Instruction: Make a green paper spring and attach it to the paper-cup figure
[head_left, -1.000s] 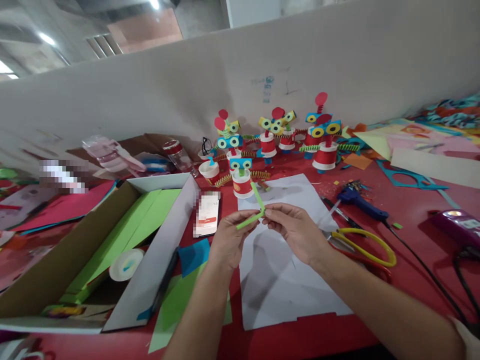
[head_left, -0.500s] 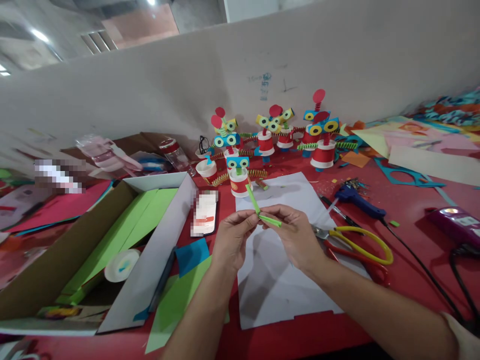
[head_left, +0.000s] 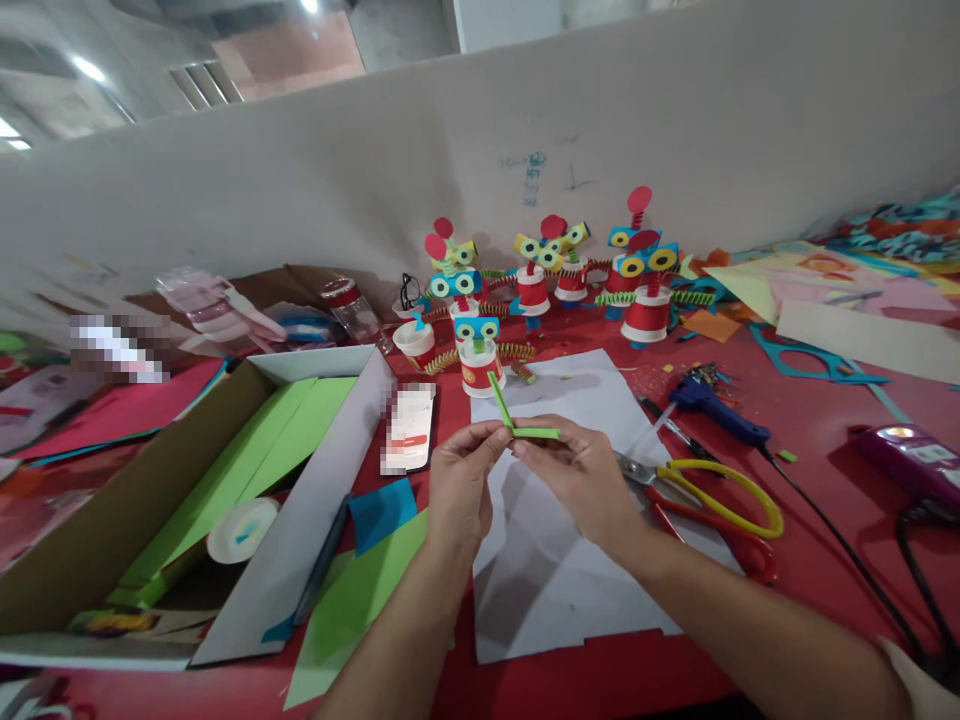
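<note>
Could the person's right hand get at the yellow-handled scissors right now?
Probably yes: the scissors lie uncovered just beside the right hand, but it pinches the green paper strips with the left hand.

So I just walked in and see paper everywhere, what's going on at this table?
A person is folding two green paper strips together, left hand and right hand pinching them where they cross, above a white sheet. Finished paper-cup figures stand by the wall; scissors and a glue gun lie to the right.
</note>
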